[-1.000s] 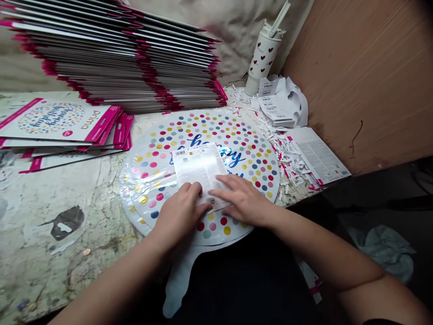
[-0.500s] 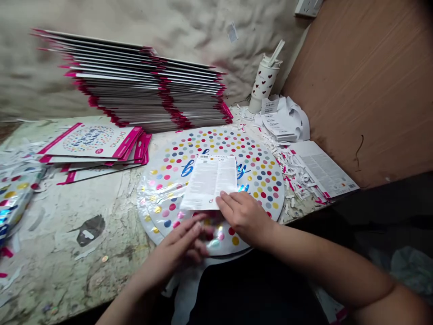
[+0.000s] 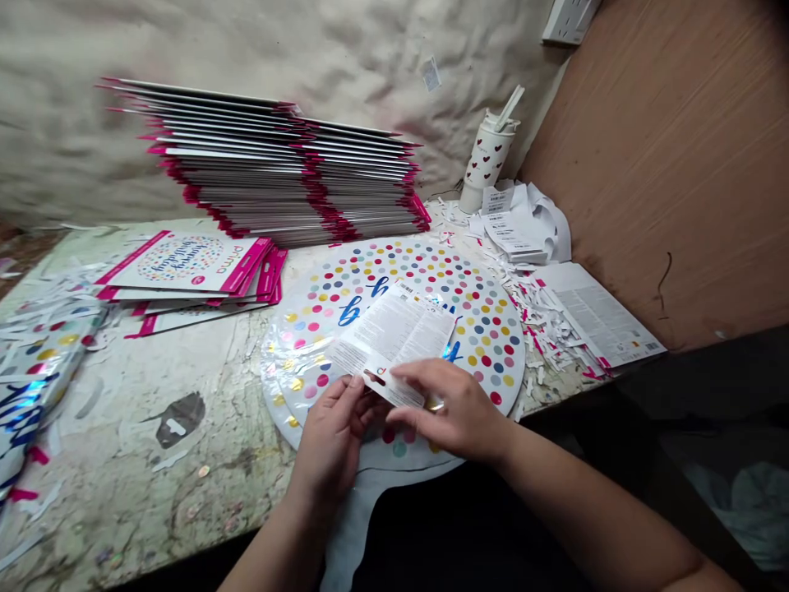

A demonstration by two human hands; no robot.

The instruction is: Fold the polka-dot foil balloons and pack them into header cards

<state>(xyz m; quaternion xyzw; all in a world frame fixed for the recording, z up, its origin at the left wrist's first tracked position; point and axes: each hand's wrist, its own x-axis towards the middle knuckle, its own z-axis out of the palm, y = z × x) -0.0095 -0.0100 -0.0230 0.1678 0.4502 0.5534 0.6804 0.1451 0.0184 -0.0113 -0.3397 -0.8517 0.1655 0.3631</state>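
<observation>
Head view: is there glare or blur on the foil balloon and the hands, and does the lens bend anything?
In the head view, glare shines on the foil balloon at its lower left; the left hand and right hand look slightly soft, without strong blur; the wide lens seems to bend the stack of packs; the lower right falls into dark shadow.

The left hand point(image 3: 333, 440) and right hand point(image 3: 453, 407) hold a printed sheet point(image 3: 394, 337) above a foil balloon point(image 3: 486, 353), which fills the way forward. Hands can pass left over the scuffed desk point(image 3: 141, 460), between the balloon and loose foil packs point(image 3: 37, 370). A tall stack of pink-edged packs point(image 3: 289, 177) bars the far side, while a heart-print tumbler point(image 3: 484, 160), paper shreds point(image 3: 542, 316) and a wooden board point(image 3: 653, 164) close off the right.
</observation>
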